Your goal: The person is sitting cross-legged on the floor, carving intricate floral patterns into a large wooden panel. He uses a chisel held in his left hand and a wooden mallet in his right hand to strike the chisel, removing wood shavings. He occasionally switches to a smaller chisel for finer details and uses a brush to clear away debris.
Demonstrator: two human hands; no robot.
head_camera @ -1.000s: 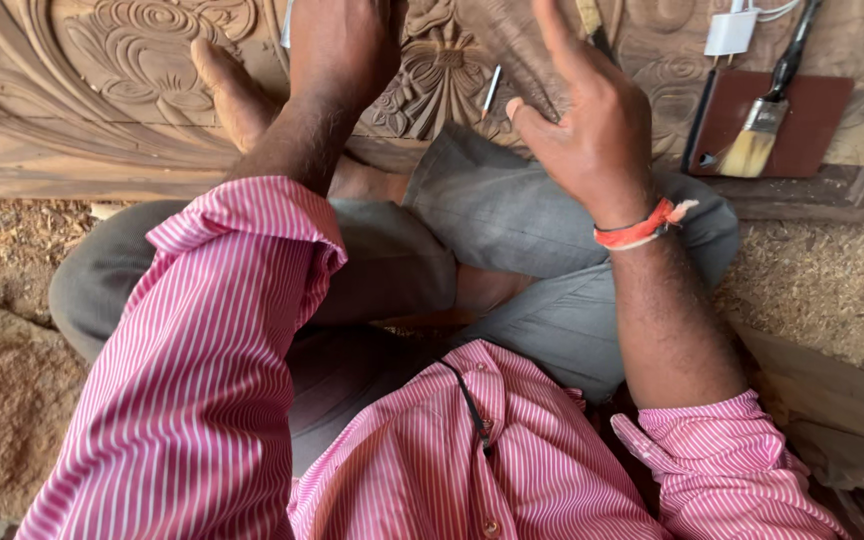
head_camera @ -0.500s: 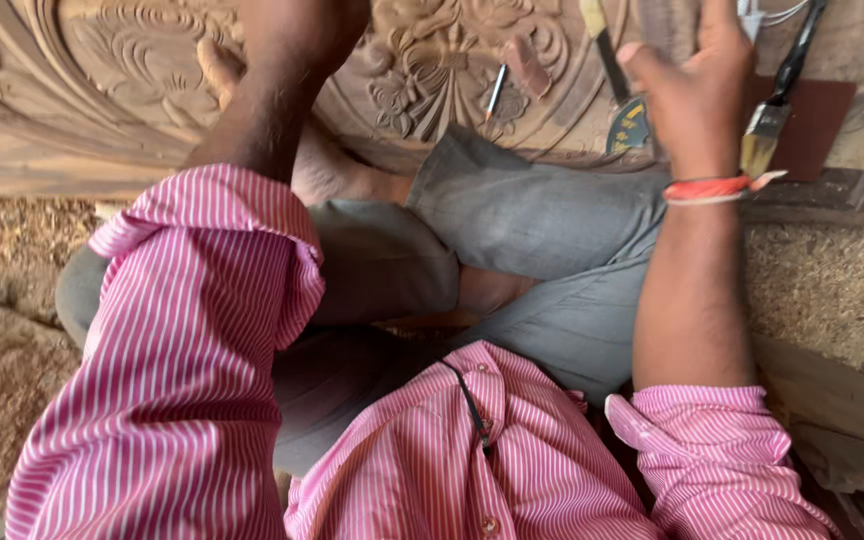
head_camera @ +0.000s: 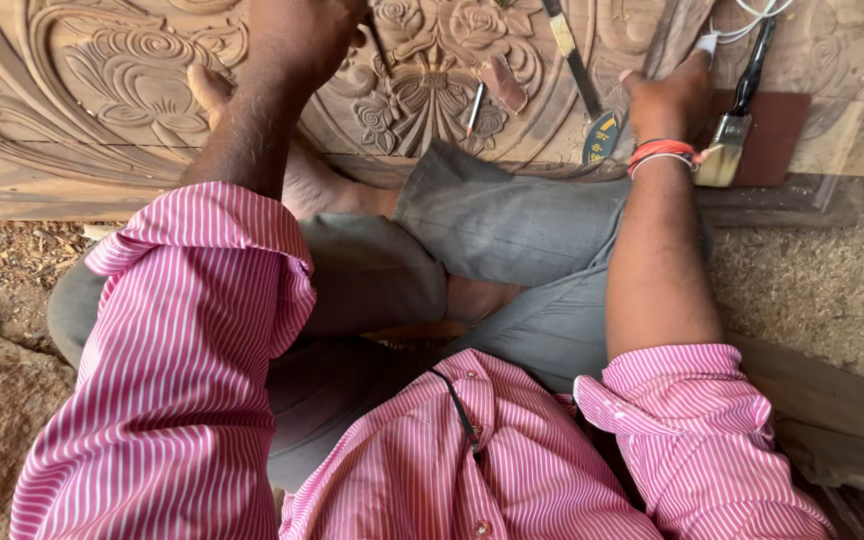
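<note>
Left hand is raised over the carved wooden panel near its upper middle, with a thin dark tool showing beside the knuckles; the grip is mostly cut off by the top of the view, so how far it is closed cannot be told. Right hand is closed into a loose fist near the right part of the panel, back of the hand upward; what its grip encloses cannot be told. An orange and white wristband circles the right wrist. Just left of the right hand, a long chisel with a dark handle lies on the carving, its blade end near the lower edge of the panel. A smaller chisel lies on the central flower relief. Just right of the right hand, a flat paintbrush lies on a reddish-brown sheet near the right edge of the panel. A bare foot rests on the panel's lower left area. Sawdust covers the ground below the panel.
</note>
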